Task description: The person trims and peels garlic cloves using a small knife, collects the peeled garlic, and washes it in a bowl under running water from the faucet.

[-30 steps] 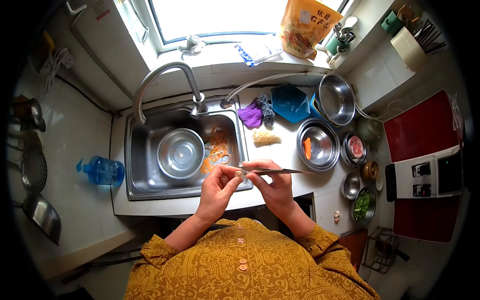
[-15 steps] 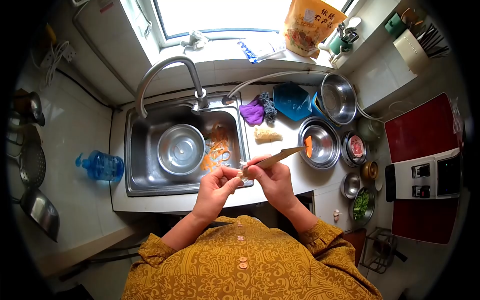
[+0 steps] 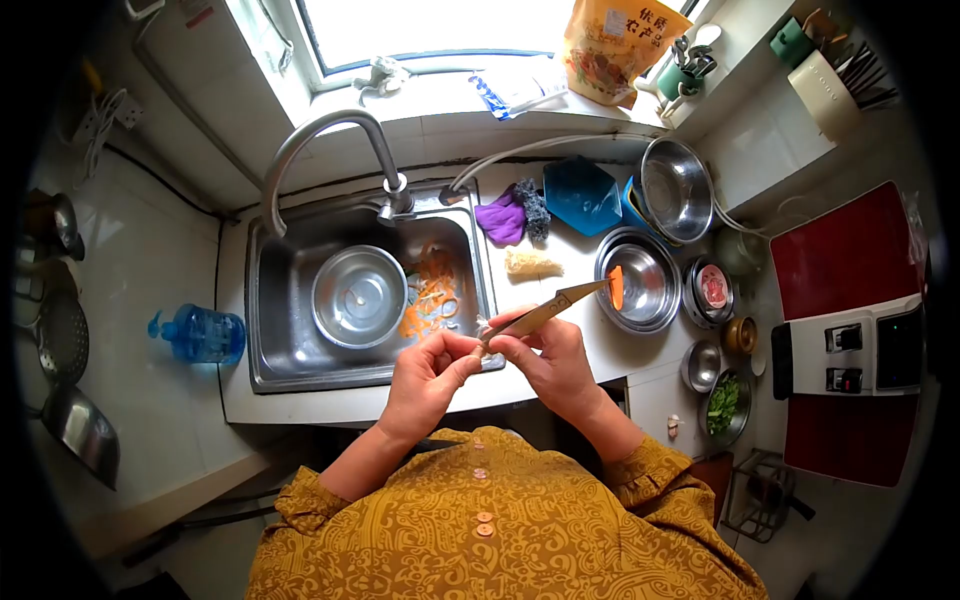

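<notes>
My right hand [image 3: 548, 362] is closed round a knife [image 3: 552, 309], whose blade points up and to the right toward the steel bowls. My left hand [image 3: 434, 375] pinches a small pale piece [image 3: 483, 338], possibly garlic, against the fingertips of my right hand. Both hands meet just past the sink's front right corner. In the sink [image 3: 262, 330] are a steel bowl [image 3: 330, 325] with a small pale piece inside and orange peelings [image 3: 430, 290]. An orange carrot piece [image 3: 616, 287] lies in the nested bowls [image 3: 652, 296] on the right.
A faucet [image 3: 385, 160] arches over the sink. A blue bottle [image 3: 205, 334] stands left. Beyond my hands are a yellowish sponge [image 3: 532, 263], purple cloth [image 3: 501, 219] and blue container [image 3: 582, 196]. Right are a bowl of greens [image 3: 723, 404], garlic cloves [image 3: 673, 425] and a white appliance [image 3: 850, 346].
The knife has turned in my right hand, its tip swinging up and its broad face now showing. My left hand has shifted slightly left and keeps its pinch.
</notes>
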A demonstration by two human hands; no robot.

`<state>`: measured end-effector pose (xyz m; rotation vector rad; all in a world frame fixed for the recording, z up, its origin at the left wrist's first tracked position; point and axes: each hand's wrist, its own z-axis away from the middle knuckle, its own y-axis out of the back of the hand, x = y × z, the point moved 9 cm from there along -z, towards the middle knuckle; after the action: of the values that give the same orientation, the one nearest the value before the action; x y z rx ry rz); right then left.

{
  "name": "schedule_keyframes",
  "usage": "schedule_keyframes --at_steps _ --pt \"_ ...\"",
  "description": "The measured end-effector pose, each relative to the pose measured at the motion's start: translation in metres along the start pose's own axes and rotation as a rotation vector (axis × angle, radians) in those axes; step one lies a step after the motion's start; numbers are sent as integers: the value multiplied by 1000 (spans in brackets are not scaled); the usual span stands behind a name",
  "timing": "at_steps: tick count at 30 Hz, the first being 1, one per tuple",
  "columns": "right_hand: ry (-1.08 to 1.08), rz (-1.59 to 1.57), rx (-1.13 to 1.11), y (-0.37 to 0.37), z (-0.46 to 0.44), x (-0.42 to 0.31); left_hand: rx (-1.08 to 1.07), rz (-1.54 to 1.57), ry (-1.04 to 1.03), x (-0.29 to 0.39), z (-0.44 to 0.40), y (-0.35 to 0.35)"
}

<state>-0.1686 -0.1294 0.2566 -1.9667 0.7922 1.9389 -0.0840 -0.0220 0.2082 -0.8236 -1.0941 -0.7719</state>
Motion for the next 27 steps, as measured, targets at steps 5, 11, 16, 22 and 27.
schedule_keyframes --at_steps 5,11,16,22,27 --pt "-18 -81 -24 2 0 11 -16 -12 41 -4 -3 -2" --pt "-99 -229 -31 1 2 17 -16 -63 37 -1 -7 -3" --pt "-91 -213 -11 2 4 24 -30 -21 32 -4 -6 -6" --pt "-73 -228 63 1 6 21 -28 115 58 -9 -5 -6" --pt "-236 -581 109 -1 10 33 -73 255 -7 -9 -7 -6"
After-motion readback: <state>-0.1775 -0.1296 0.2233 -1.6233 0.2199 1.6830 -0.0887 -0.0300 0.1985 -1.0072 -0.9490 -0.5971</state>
